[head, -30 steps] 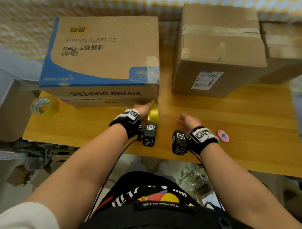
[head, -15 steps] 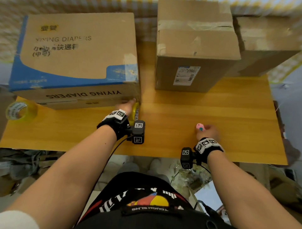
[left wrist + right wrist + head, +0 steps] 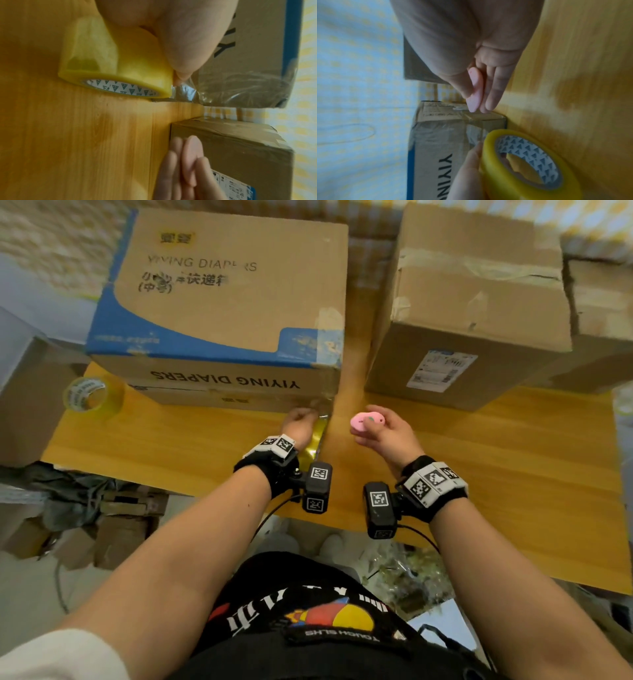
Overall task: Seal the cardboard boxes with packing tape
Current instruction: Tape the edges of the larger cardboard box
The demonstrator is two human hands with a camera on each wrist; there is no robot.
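The stretched tape strip (image 3: 184, 93) lies just left of the pink cutter (image 3: 367, 421), pinched by the right hand (image 3: 387, 436); the yellow tape roll (image 3: 120, 67) is clasped by the left hand (image 3: 300, 428).

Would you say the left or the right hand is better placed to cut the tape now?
Right, probably: the right hand already holds the pink cutter beside the stretched tape, while the left hand grips the yellow roll.

left grip (image 3: 301, 424): fingers curled, forearm extended | right grip (image 3: 383, 433): thumb-and-finger pinch, raised
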